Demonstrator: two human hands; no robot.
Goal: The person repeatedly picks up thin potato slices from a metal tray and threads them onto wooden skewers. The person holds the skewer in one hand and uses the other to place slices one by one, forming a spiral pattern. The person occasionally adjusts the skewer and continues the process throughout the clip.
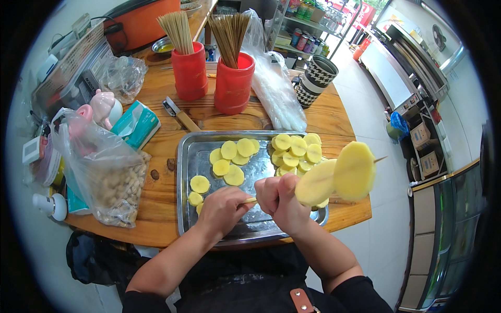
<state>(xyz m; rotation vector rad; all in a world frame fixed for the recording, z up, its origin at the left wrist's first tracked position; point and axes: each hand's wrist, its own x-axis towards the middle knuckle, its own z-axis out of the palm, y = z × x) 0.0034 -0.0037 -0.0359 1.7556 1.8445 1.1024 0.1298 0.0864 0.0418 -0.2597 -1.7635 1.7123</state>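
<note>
My left hand (224, 209) grips the end of a wooden skewer (249, 200) above a metal tray (250, 237). My right hand (282, 203) is closed around the skewer farther along, beside two large yellow slices, apparently potato (354, 171), threaded on it; the skewer's pointed tip sticks out past the outer slice. Loose slices (234, 175) lie in the left part of the tray. More slices (290, 159) are heaped at its right side, partly hidden by my right hand and the threaded slices.
Two red containers (235, 88) of skewers stand behind the tray, near a plastic bag (280, 94) and a patterned tumbler (316, 81). A peeler-like tool (181, 113) lies behind the tray. At left are a tissue pack (136, 124) and a bag of peanuts (113, 187).
</note>
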